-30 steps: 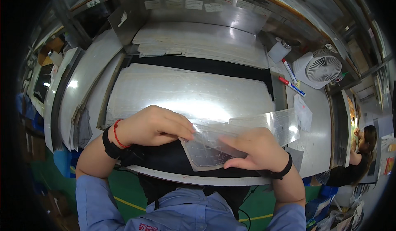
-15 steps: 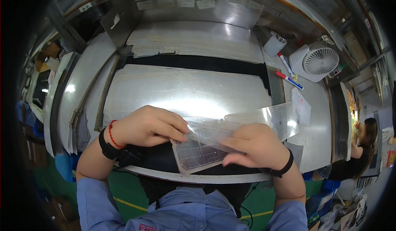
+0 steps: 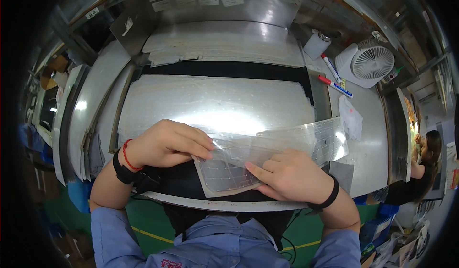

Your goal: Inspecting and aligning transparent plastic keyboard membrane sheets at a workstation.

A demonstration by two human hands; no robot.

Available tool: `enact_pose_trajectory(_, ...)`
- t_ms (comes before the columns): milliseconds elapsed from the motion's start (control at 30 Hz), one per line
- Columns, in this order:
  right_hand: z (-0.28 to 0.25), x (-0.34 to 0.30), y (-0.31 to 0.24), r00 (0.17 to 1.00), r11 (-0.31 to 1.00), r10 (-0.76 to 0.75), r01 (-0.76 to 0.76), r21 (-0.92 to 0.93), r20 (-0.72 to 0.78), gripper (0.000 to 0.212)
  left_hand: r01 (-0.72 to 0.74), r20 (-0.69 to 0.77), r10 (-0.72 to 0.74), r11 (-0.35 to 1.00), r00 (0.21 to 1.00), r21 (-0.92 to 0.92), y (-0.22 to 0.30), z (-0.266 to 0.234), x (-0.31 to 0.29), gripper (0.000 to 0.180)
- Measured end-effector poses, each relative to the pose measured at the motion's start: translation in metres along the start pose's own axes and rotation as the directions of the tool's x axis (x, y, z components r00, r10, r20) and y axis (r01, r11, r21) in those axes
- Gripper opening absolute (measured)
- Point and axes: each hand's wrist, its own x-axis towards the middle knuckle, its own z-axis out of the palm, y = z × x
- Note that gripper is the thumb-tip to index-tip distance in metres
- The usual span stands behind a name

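A tilted panel with fine circuit-like lines [image 3: 221, 174] lies at the bench's near edge. A clear plastic film [image 3: 248, 146] lies across its upper part. My left hand [image 3: 174, 143] pinches the film at the panel's upper left corner, fingers pressed together. On the right side, my right hand [image 3: 291, 174] grips the panel's edge, with its index finger on top of the film and the thumb low at the edge. Another clear dotted sheet [image 3: 330, 136] sticks out beyond my right hand. Behind both hands lies a large shiny metal sheet [image 3: 215, 100] on a black mat [image 3: 229, 69].
Red-capped markers [image 3: 334, 86], a white bottle [image 3: 317, 45] and a white fan [image 3: 368, 64] stand or lie at the right. A crumpled plastic bag [image 3: 350, 117] is nearer. Metal sheets [image 3: 95, 100] stack at the left. Another person [image 3: 420, 167] works at far right.
The film has come down flatter over the panel. My right index finger has stretched out onto it, and my right hand has shifted slightly; the left keeps its pinch.
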Motion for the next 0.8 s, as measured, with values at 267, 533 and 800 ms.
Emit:
enact_pose_trajectory(267, -0.002, 0.003, 0.009, 0.975, 0.888, -0.151, 0.207, 0.411, -0.165, 0.019, -0.020, -0.001, 0.020, 1.000, 1.000, 0.002, -0.001, -0.001, 0.000, 0.021)
enact_pose_trajectory(533, 0.003, 0.004, 0.010, 0.970, 0.829, -0.038, 0.164, 0.535, -0.239, 0.018, -0.074, 0.030, 0.073, 0.997, 0.997, 0.028, 0.000, -0.003, 0.002, 0.021)
enact_pose_trajectory(800, -0.002, 0.003, 0.009, 0.995, 0.984, -0.031, 0.047, 0.171, -0.099, 0.030, -0.057, 0.043, 0.053, 0.995, 0.998, 0.079, 0.002, -0.001, 0.002, 0.026)
